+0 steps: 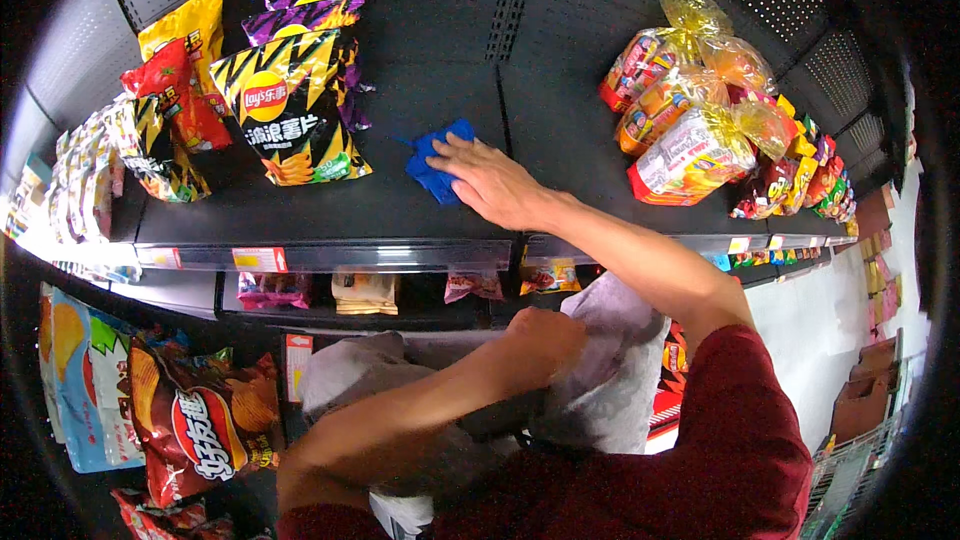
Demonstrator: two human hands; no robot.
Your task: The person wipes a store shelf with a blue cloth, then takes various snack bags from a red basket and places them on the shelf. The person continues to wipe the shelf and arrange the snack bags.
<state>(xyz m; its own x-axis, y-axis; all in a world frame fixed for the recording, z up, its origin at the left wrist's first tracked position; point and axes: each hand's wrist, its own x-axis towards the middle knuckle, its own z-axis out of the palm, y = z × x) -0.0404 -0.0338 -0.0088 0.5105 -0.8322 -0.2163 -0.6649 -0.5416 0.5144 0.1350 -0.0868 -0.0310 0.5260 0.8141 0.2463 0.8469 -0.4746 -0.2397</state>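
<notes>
My right hand (487, 184) lies palm down on a blue cloth (439, 165), pressing it against the black metal shelf (420, 214). Part of the cloth sticks out to the left of the fingers. Over my knee, my left hand (547, 345) is curled and blurred, and its fingertips are hidden. Left of the cloth stands a black and yellow Lay's chip bag (292, 112), with purple chip bags (307, 15) behind it.
Gift bundles (690, 154) in clear wrap sit on the shelf at right, beside small snack bags (795, 180). Price tags (259, 259) line the shelf's front edge. A lower shelf holds snack packs (365, 292). A brown chip bag (202, 420) is at lower left, a wire cart (855, 472) at lower right.
</notes>
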